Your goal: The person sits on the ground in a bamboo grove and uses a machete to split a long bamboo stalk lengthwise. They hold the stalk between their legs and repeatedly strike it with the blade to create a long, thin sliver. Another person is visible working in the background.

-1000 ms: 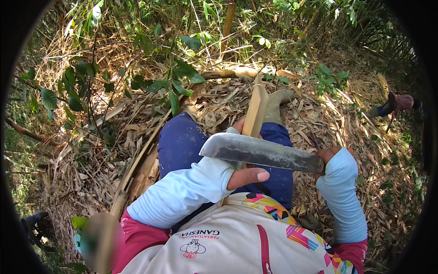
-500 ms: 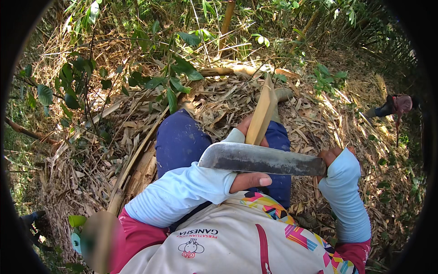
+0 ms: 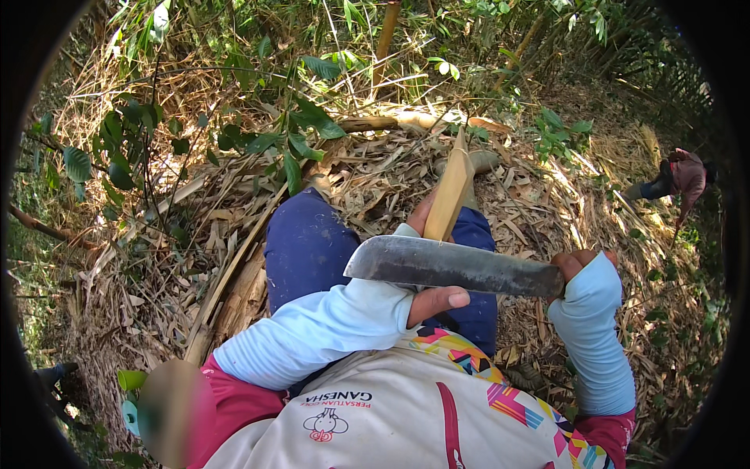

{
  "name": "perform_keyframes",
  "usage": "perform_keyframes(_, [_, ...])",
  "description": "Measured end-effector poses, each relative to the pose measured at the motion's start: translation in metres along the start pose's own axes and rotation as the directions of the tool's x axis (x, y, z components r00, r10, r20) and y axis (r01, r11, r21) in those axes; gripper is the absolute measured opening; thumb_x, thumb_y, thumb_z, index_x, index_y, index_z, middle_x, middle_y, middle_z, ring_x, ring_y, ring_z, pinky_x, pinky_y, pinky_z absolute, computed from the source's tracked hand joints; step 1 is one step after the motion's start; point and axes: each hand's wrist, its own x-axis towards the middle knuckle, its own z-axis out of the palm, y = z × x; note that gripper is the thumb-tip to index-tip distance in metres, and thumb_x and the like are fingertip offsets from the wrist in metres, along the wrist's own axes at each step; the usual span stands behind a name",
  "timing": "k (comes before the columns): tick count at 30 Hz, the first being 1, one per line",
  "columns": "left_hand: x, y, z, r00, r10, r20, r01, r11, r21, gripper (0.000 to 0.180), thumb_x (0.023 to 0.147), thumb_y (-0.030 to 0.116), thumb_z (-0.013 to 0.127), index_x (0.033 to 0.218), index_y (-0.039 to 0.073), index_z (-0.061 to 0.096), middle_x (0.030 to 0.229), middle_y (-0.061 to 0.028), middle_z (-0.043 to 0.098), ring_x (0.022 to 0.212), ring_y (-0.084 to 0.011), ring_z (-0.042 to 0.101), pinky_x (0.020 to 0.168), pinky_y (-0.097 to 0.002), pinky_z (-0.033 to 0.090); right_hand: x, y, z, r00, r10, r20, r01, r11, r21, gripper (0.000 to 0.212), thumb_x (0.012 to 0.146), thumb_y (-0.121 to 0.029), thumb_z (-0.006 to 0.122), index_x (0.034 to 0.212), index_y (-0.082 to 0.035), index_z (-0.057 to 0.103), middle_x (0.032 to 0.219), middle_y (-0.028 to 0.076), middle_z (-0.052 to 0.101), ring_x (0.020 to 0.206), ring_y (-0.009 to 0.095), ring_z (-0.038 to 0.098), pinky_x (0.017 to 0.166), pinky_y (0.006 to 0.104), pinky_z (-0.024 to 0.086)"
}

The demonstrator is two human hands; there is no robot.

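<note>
Clenching my right hand, right of centre in the frame, I have its fingers curled around the near end of a machete, whose handle is hidden inside my fist. The broad, dark-streaked blade crosses the middle of the frame, sloping slightly, its blunt end toward the left and passing over my left hand. That hand grasps a pale wooden stake, which stands just above centre with its sharpened point toward the top of the frame; my fingers show along its left side, my thumb sticks out below the blade, and my palm is covered. Whether the metal touches the wood, I cannot tell. Light blue sleeves cover both my wrists. Behind lie my navy trousers and dry leaf litter, with another person near the right edge.
</note>
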Motion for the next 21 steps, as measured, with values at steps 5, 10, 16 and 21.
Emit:
perform_keyframes(5, [-0.001, 0.000, 0.006, 0.999, 0.030, -0.044, -0.031, 0.999, -0.029, 0.090, 0.081, 0.028, 0.079, 0.147, 0.001, 0.023, 0.115, -0.0070, 0.058, 0.104, -0.0142, 0.054, 0.095, -0.0314, 0.042, 0.000, 0.001, -0.001, 1.000, 0.019, 0.014, -0.019, 1.000, -0.009, 0.035, 0.054, -0.008, 0.071, 0.089, -0.011, 0.066, 0.072, 0.004, 0.058, 0.070, 0.027, 0.058, 0.075, 0.0448, 0.040])
perform_keyframes(10, [-0.004, -0.001, 0.015, 0.984, 0.036, -0.177, -0.055, 0.993, -0.105, 0.063, 0.081, 0.023, 0.079, 0.128, -0.001, 0.043, 0.099, -0.0052, 0.063, 0.095, -0.0125, 0.058, 0.085, -0.0293, 0.047, 0.000, 0.001, -0.001, 0.999, 0.044, 0.003, -0.044, 0.999, -0.018, 0.034, 0.054, -0.007, 0.068, 0.088, -0.011, 0.065, 0.070, 0.005, 0.056, 0.069, 0.027, 0.057, 0.073, 0.0440, 0.039])
perform_keyframes(16, [-0.002, -0.001, 0.013, 0.986, 0.042, -0.159, -0.036, 0.998, 0.042, 0.050, 0.082, 0.021, 0.078, 0.119, 0.001, 0.049, 0.096, -0.0058, 0.064, 0.091, -0.0133, 0.060, 0.080, -0.0302, 0.049, 0.002, 0.002, -0.003, 0.998, 0.064, 0.014, -0.064, 0.998, -0.016, 0.034, 0.055, -0.006, 0.067, 0.088, -0.010, 0.065, 0.071, 0.006, 0.056, 0.070, 0.029, 0.056, 0.072, 0.0439, 0.039])
perform_keyframes(21, [0.000, 0.011, 0.016, 0.980, 0.067, -0.188, -0.042, 0.990, 0.135, 0.039, 0.085, 0.026, 0.075, 0.110, 0.001, 0.059, 0.099, -0.0070, 0.065, 0.093, -0.0160, 0.060, 0.083, -0.0319, 0.048, 0.002, 0.001, -0.007, 0.996, 0.090, 0.021, -0.090, 0.996, 0.008, 0.035, 0.054, -0.007, 0.068, 0.089, -0.010, 0.065, 0.072, 0.007, 0.057, 0.072, 0.029, 0.057, 0.072, 0.0441, 0.040])
